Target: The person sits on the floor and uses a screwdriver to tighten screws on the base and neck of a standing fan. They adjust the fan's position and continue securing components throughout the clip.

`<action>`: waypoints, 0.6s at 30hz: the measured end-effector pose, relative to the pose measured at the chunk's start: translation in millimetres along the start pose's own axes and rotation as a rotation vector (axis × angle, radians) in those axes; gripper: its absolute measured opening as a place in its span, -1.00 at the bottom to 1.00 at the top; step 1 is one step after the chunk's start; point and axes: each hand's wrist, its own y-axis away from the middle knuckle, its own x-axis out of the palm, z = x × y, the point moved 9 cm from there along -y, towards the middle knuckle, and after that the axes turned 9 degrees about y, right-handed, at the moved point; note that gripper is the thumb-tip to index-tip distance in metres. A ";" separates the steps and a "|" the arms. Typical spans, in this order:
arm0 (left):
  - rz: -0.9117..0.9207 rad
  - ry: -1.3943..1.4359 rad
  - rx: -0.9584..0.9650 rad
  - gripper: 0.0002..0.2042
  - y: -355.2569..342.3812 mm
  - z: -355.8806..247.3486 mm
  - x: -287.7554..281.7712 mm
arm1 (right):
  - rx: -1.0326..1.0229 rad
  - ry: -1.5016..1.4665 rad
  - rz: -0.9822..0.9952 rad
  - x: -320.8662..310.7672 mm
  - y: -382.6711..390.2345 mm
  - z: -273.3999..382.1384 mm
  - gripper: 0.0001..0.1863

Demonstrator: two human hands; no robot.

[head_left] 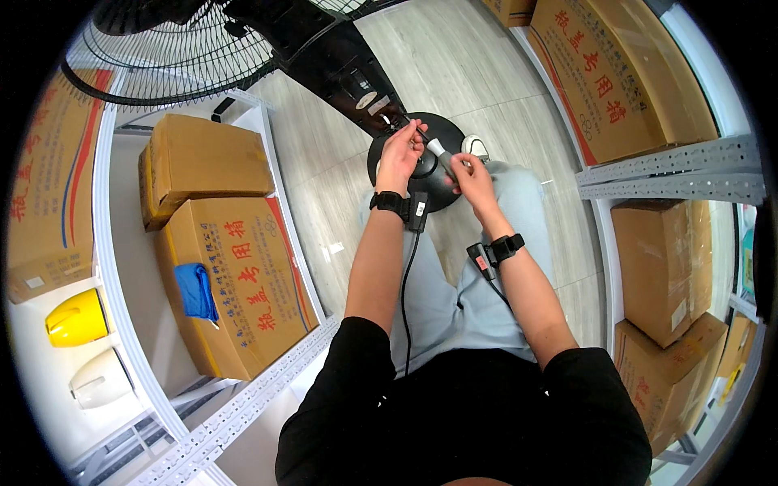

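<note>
A black standing fan has its wire cage (pixel 170 61) at the upper left and its column (pixel 332 69) running down to a round base (pixel 433 194) between my legs. My left hand (pixel 400 158) pinches at a dark shaft at the column's lower end, its fingertips close against the fitting there; exactly what they grip is unclear. My right hand (pixel 472 182) grips the grey-and-white handle (pixel 442 155) of a screwdriver angled toward that joint.
Metal shelving (pixel 664 170) flanks me, holding cardboard boxes (pixel 215 292) on both sides. On the left are a folded blue cloth (pixel 197 292) and yellow (pixel 77 316) and white (pixel 99 381) plastic containers. My white shoe (pixel 474 146) shows beside the fan's base.
</note>
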 end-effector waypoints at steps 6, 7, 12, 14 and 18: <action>0.015 0.011 -0.018 -0.79 5.7 0.6 8.4 | 0.016 -0.072 0.049 3.7 1.0 2.8 -0.59; 0.041 0.002 -0.013 -0.79 4.6 0.1 8.2 | -0.055 0.002 0.009 1.3 1.8 5.7 -0.59; 0.007 0.036 -0.004 -0.78 2.3 -0.2 2.9 | 0.176 -0.147 0.104 2.4 9.2 0.5 -0.58; 0.006 0.050 -0.007 -0.78 2.8 0.2 5.0 | 0.209 -0.204 0.147 2.1 6.5 -1.1 -0.56; 0.021 0.051 -0.029 -0.77 1.5 1.4 3.7 | -0.035 -0.024 0.019 -4.3 6.4 11.5 -0.55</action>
